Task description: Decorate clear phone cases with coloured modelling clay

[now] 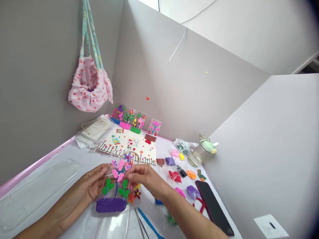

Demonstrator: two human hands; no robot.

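My left hand (86, 191) is closed on the left edge of a clear phone case (110, 196), held upright above the table. Purple clay (111, 205) covers its lower end; above it rise a blue stem, green leaves and pink petals (119, 172). At the case's upper right, the fingertips of my right hand (147, 179) pinch close to the petals; whether they grip the rim or a petal, I cannot tell. Behind the case, small orange and dark red clay flowers (134, 196) show partly. Tweezers (141, 224) and a blue modelling tool (149, 223) lie below.
Several decorated cases (129, 116) lean on the back wall behind a drawn sheet (147, 149). Clay packets (175, 176), red-handled scissors (200, 204), a black phone (211, 205) and a jar (196, 157) line the right. A clear tray (42, 189) lies left; a cloth bag (89, 96) hangs above.
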